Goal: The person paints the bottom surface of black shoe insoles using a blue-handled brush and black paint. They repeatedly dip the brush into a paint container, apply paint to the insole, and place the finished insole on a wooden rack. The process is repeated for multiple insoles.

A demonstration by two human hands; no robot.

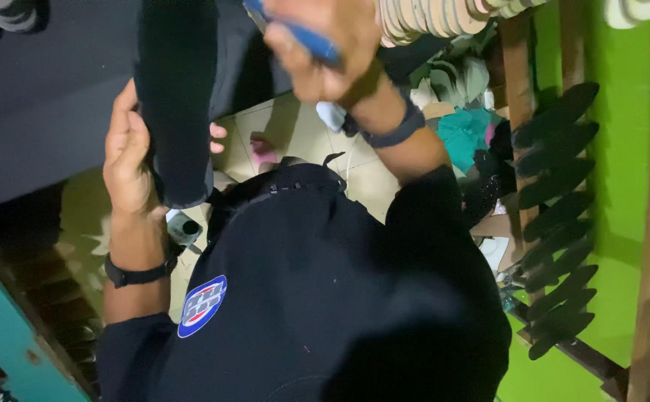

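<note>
black sole-shaped piece [176,97] sits at eleven o'clock, upright against the dark sheet [34,97]. left hand [127,160] wraps it, fingers curled round its edge. right hand [325,45], at twelve o'clock, pinches a blue-handled tool [302,37]. it looks like trimming or marking; the next stroke needs a steady grip. more black soles [555,216] line the rack at three o'clock.

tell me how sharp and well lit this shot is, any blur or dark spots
Head view: dim and soft overall; the right hand with the blue tool is smeared by motion blur; the black piece in the left hand is near featureless dark; the black shirt swallows detail; the green wall is brightest.
</note>
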